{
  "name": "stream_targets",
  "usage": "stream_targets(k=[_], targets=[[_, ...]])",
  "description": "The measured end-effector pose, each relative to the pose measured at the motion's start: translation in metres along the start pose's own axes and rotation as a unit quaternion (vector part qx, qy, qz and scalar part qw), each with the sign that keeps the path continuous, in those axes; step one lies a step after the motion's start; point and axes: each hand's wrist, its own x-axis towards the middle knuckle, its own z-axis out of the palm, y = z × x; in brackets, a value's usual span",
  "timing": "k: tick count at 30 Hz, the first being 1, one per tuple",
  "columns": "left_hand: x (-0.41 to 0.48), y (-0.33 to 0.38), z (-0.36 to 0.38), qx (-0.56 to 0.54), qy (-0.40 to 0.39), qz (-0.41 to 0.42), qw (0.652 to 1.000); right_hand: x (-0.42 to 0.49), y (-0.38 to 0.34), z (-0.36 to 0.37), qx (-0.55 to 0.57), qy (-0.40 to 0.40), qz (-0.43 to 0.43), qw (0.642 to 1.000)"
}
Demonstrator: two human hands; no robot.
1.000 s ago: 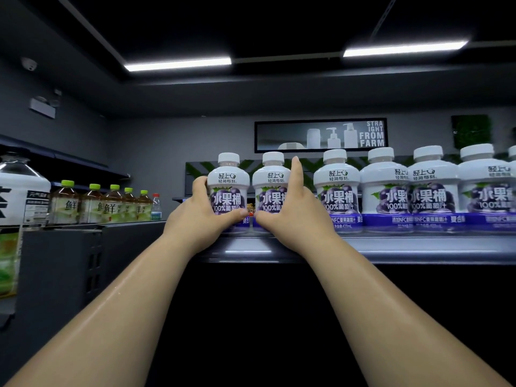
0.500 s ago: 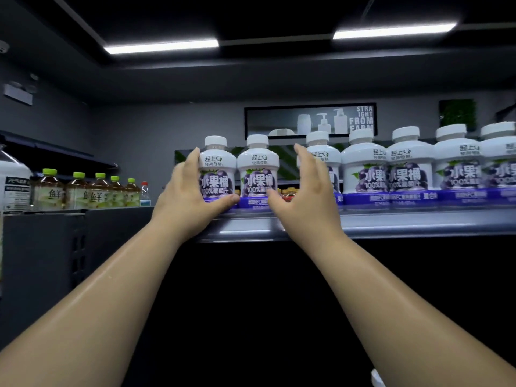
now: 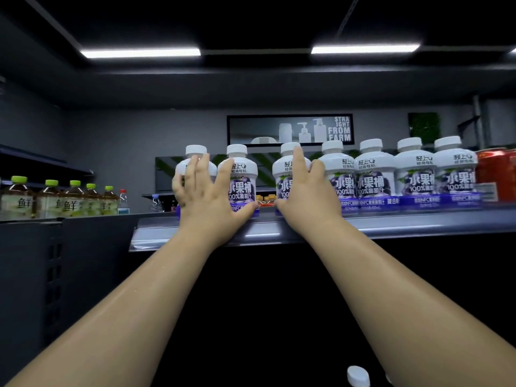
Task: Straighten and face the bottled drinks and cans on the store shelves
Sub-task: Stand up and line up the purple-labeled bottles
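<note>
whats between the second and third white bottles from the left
Head view: bare shelf between them; small yellow-topped items show far behind.

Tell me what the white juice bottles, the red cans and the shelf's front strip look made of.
White juice bottles: opaque plastic, likely; smooth soft-gloss bodies, moulded screw caps, printed labels. Red cans: probably metal, glossy with bright vertical highlights. Shelf's front strip: seemingly clear glossy plastic, reflecting a ceiling light.
</note>
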Motion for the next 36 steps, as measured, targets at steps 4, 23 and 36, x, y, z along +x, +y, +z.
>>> stream_targets(k=[4,23,36], targets=[[0.0,-0.002,0.002,0.006,0.0,0.0,1.0,0.002,-0.003,0.002,0.092,0.005,0.014,0.996],[-0.002,-0.003,0.003,0.019,0.002,0.016,1.0,-0.008,-0.003,0.009,0.118,-0.025,0.041,0.992],[-0.015,0.014,-0.002,-0.011,0.025,0.102,0.994,-0.039,0.032,0.0,0.231,0.046,-0.099,0.967]])
